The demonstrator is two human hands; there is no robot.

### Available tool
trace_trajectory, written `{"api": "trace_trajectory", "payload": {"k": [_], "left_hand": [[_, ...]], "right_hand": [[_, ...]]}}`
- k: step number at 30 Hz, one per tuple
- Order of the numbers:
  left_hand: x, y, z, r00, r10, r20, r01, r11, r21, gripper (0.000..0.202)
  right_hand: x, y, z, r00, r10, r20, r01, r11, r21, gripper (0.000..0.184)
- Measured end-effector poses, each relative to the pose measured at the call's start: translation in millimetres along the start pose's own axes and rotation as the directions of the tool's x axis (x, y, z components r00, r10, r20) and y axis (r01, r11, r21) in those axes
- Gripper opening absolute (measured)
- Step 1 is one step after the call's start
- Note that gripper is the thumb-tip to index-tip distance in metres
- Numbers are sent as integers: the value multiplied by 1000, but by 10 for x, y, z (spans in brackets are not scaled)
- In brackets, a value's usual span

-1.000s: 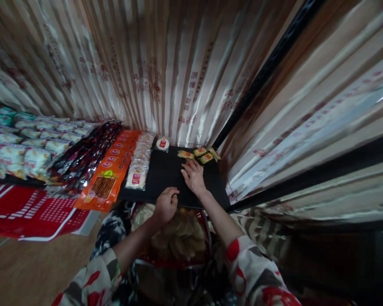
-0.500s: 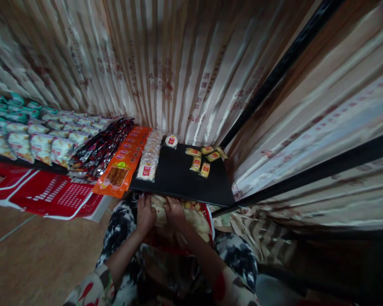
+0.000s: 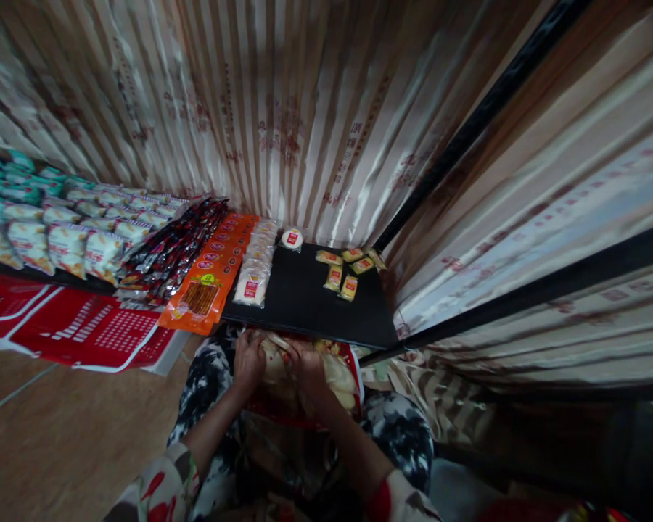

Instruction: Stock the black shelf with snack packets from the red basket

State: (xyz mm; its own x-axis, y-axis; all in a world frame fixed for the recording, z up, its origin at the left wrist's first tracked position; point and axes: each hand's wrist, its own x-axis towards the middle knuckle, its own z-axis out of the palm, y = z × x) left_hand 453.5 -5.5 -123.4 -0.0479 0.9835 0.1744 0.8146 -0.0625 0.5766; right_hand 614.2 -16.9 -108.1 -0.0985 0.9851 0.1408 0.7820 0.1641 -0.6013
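Note:
On my lap lies an opened red package (image 3: pixel 360 377) with a white edge, full of pale, clear-wrapped snacks (image 3: pixel 340 377). My left hand (image 3: pixel 249 360) is at its left side, fingers bent over the end of a pale wrapped snack (image 3: pixel 273 344). Close beside it, my right hand (image 3: pixel 306 367) has its fingers curled at the other end of the same snack. Dim light and my own fingers hide the exact grip. Just beyond the hands is a black board (image 3: pixel 305 315) bearing several small yellow packets (image 3: pixel 334 277).
Left on the board run a row of white round-cracker packs (image 3: pixel 250 284), an orange snack bag (image 3: pixel 199 293), dark shiny packets (image 3: pixel 168 250) and white pouches (image 3: pixel 68 246). A red printed sheet (image 3: pixel 87 330) hangs below. Black poles (image 3: pixel 468 145) and striped curtain (image 3: pixel 315 109) border the right and back.
My hands have gone from lying over the snacks to curled fingers, with a pale wrapped snack raised slightly between them. The things on the board have not moved.

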Motion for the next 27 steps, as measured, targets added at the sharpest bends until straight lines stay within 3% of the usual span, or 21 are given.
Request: {"api": "trace_trajectory", "payload": {"k": [5,8,12,15,19,22,27], "left_hand": [[-61,172,-71,998,62,-20,-64,992,-109,38],[-112,291,-82,997,77,13,-72,969,-236,37],[-135,442,-119,988,-8,152,81,873,-480,34],[-88,544,-240,979,-53,198,150,844,-515,30],[23,656,-497,991,39,125,9,933,-360,28],[120,732,-650,977,170,129,-124,944,-305,28],[330,836,-706,951,286,121,-240,924,-299,30]], "right_hand": [[-253,-41,-374,982,166,-90,-143,966,218,30],[-301,-41,-522,963,255,-83,-215,920,326,30],[-296,-44,-604,933,359,-7,-308,810,499,35],[-284,-63,-648,928,368,53,-332,756,564,37],[-248,-108,-734,957,288,45,-274,837,473,34],[-183,-144,-780,969,246,23,-232,874,428,33],[2,-145,-794,972,235,-21,-208,896,394,30]]}}
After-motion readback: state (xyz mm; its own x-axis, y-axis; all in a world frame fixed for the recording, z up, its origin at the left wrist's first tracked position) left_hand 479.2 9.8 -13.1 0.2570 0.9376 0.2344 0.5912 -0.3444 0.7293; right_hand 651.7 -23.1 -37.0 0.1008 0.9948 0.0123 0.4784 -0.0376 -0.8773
